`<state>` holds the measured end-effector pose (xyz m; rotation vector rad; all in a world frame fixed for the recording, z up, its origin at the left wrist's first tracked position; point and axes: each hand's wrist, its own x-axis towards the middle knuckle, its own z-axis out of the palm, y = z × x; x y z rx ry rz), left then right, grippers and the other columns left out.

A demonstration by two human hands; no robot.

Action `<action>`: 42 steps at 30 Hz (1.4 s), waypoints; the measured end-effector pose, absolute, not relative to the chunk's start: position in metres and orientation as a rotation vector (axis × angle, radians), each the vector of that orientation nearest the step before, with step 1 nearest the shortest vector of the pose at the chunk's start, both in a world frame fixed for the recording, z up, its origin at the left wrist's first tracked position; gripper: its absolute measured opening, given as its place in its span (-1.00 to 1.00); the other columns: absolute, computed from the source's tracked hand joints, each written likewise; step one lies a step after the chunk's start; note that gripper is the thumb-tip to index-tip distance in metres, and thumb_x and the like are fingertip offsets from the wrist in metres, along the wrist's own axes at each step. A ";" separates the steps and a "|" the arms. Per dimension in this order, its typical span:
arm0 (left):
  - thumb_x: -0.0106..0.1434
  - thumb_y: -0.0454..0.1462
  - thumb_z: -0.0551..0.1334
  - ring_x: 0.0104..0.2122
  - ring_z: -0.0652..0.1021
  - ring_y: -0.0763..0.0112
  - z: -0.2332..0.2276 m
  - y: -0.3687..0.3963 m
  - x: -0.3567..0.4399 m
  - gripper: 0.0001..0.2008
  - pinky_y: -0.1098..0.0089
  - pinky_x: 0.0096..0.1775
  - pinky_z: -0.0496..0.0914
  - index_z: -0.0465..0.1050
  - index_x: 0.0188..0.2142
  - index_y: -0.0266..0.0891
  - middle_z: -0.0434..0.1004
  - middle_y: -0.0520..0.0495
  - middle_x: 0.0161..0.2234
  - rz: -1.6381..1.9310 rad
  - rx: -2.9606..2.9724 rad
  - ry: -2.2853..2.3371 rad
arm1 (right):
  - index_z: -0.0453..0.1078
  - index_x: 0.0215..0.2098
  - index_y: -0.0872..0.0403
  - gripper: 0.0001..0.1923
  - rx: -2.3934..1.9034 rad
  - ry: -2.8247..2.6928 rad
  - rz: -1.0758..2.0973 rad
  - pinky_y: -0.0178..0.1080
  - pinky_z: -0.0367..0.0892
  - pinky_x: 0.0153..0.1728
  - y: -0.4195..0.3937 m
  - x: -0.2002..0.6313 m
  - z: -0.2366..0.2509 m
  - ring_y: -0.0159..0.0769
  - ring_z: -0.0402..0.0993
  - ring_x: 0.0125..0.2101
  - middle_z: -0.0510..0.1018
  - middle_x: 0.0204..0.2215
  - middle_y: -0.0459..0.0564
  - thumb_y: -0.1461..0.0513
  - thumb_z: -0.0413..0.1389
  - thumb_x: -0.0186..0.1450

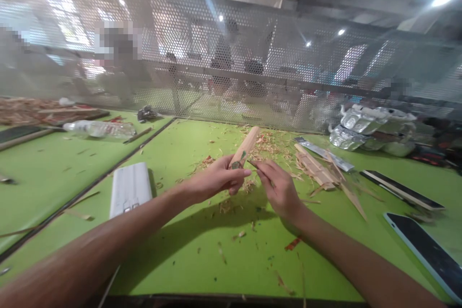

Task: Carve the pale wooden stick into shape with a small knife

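In the head view, your left hand [216, 180] had its fingers closed around the near end of a pale wooden stick [248, 144], hiding part of it. The stick slanted away from you above the green worktop [173, 269]. Your right hand [279, 187] pinched a thin dark tool [253, 164] close beside the stick; your fingers covered most of it, so its kind could not be told. Your left forearm hid the lower end of a white case [132, 185], and the picture's right edge cut off a smartphone [426, 252]. Behind the perforated screen [216, 77], people showed only as blurred shapes. Silvery crumpled items [368, 122] at the right were hard to identify.

The stick bore a green leaf-like mark and a dark round patch, both too small to make out, as was any lettering on the plastic bottle [101, 129].
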<state>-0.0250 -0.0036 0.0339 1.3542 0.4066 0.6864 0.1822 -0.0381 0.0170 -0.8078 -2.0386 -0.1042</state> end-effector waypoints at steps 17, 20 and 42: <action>0.35 -0.27 0.29 -0.63 0.24 0.63 0.042 -0.013 -0.021 -0.82 0.49 -0.54 0.15 0.28 -0.26 -0.24 0.18 0.20 -0.60 0.716 1.205 0.317 | 0.43 0.25 0.14 -0.53 -0.882 -2.123 -0.685 -0.30 0.15 -0.57 -0.042 0.190 0.021 -0.37 0.32 -0.56 0.50 -0.48 -0.01 0.41 -0.07 0.45; 0.36 -0.26 0.25 -0.65 0.21 0.63 0.045 -0.017 -0.019 -0.77 0.50 -0.55 0.13 0.24 -0.39 -0.22 0.13 0.20 -0.64 0.678 1.166 0.288 | 0.41 0.27 0.10 -0.52 -0.860 -2.088 -0.748 -0.31 0.13 -0.57 -0.043 0.189 0.022 -0.38 0.30 -0.56 0.49 -0.49 -0.04 0.41 -0.06 0.46; 0.37 -0.30 0.25 -0.69 0.23 0.66 0.034 -0.014 -0.019 -0.74 0.54 -0.58 0.14 0.18 -0.39 -0.19 0.07 0.25 -0.63 0.620 1.031 0.272 | 0.56 0.08 -0.09 -0.64 -0.922 -2.098 -0.718 -0.29 -0.07 -0.55 -0.027 0.201 0.019 -0.36 0.13 -0.57 0.36 -0.58 -0.10 0.31 -0.01 0.50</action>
